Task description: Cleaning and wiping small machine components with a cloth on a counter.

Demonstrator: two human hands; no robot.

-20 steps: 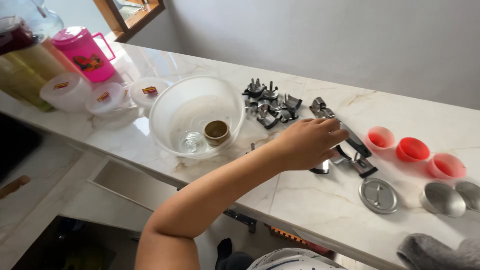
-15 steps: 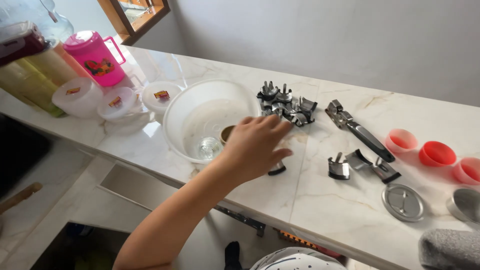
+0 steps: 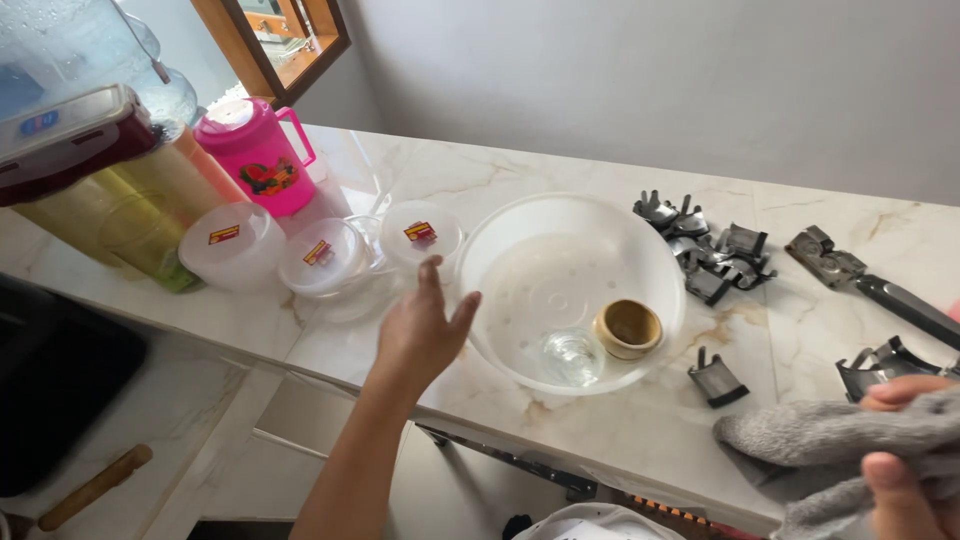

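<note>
My left hand (image 3: 425,330) hovers open, fingers spread, above the marble counter (image 3: 500,180), just left of a white perforated bowl (image 3: 482,250) and close to three round lidded plastic containers (image 3: 322,255). It holds nothing. Inside the bowl sit a small tan cup (image 3: 628,328) and a clear glass (image 3: 572,355). At the lower right edge my right hand (image 3: 895,485) grips a grey cloth (image 3: 810,440) that lies on the counter's front edge.
A pink jug (image 3: 258,160) and larger drink containers (image 3: 120,200) stand at the far left. Several metal pieces (image 3: 710,250) lie right of the bowl, one small piece (image 3: 716,378) in front, and a handled metal tool (image 3: 870,280) further right.
My left hand has swept left from the metal pieces, across the bowl, to the lidded containers. My right hand with the grey cloth has come into view. The view has shifted left.
</note>
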